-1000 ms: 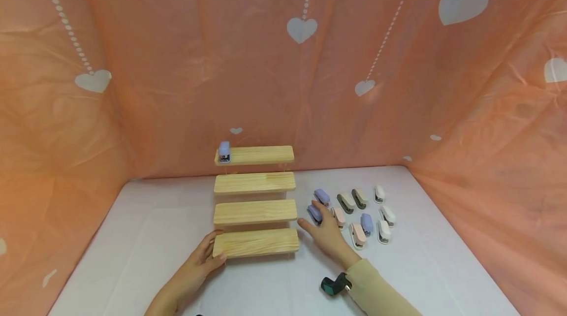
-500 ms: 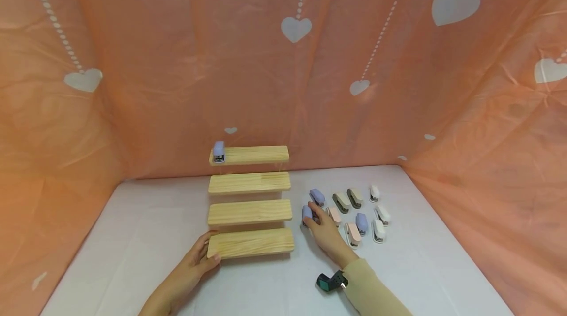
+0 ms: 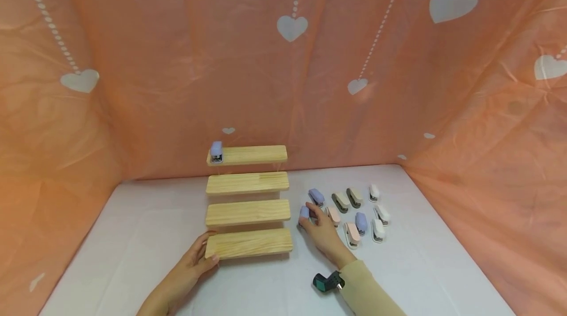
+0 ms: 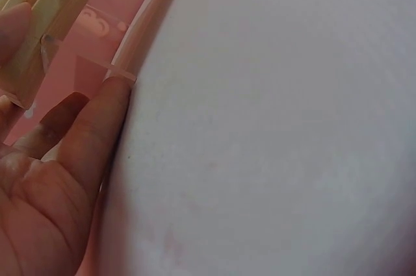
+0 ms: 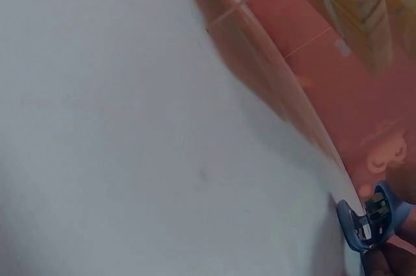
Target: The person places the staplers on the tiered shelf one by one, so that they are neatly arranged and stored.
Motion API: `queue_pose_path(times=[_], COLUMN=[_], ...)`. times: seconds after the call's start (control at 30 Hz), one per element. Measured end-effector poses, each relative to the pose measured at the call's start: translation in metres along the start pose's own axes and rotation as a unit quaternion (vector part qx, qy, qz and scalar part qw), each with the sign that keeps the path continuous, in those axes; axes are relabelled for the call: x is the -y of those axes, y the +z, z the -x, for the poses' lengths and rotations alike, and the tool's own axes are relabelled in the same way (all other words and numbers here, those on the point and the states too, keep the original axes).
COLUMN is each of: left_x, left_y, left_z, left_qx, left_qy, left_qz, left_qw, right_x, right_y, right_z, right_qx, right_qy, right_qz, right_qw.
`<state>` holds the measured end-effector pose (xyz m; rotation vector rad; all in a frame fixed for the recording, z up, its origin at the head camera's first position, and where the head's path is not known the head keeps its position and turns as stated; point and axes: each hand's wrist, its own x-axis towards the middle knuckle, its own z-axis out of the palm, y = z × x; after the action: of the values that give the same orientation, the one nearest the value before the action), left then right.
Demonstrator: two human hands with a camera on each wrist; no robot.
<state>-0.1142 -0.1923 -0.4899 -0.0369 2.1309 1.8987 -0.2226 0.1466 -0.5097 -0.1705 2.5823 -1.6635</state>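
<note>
My right hand (image 3: 325, 235) pinches a small purple stapler (image 3: 303, 213) between thumb and fingers, just right of the wooden display rack. In the right wrist view the stapler (image 5: 374, 219) stands at the lower right corner, its base close to the white surface. My left hand (image 3: 188, 264) holds the left end of the rack's lowest wooden shelf (image 3: 250, 243), thumb in front and fingers behind. In the left wrist view its fingers (image 4: 97, 133) reach beside a clear support. Another purple stapler (image 3: 216, 151) stands at the left end of the top shelf (image 3: 254, 154).
Right of the rack lie several mini staplers: purple (image 3: 316, 196), pink (image 3: 352, 234), beige (image 3: 340, 201) and white (image 3: 378, 230). A black device (image 3: 328, 282) is on the right wrist. An orange curtain with hearts (image 3: 248, 70) encloses the white table (image 3: 150, 217).
The right hand has closed thumb and fingers on the nearest purple stapler and shifted it slightly left, turning it more upright. The left hand keeps its hold on the rack. The head view drifted slightly.
</note>
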Motion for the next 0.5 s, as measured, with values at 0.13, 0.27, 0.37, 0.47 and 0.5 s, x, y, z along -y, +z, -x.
queue_pose_path(times=[0.13,0.27,0.37,0.47,0.5], left_x=[-0.0004,0.0000,0.0001,0.0007,0.0010], left_y=[-0.0012,-0.0007,0.0005,0.0008,0.0006], left_z=[0.0014,0.0023,0.0020,0.0014,0.0013], left_qx=[0.002,-0.002,-0.009,-0.011,-0.012], left_qy=[0.002,0.006,0.008,0.010,0.011], left_qz=[0.007,0.001,-0.004,-0.003,-0.003], left_qw=[1.0000,1.0000,0.9999,0.9999,0.9999], right_x=[0.0016,0.0030,0.0038,0.0060,0.0072], right_y=[0.0025,0.0044,0.0059,0.0076,0.0080], right_z=[-0.0007,0.0009,0.0026,0.0039,0.0042], right_qx=[-0.002,-0.003,-0.010,-0.021,-0.024], right_qy=[0.000,0.003,0.008,0.005,0.001], right_qz=[0.005,0.013,0.017,0.023,0.025], right_qw=[1.000,1.000,1.000,1.000,0.999])
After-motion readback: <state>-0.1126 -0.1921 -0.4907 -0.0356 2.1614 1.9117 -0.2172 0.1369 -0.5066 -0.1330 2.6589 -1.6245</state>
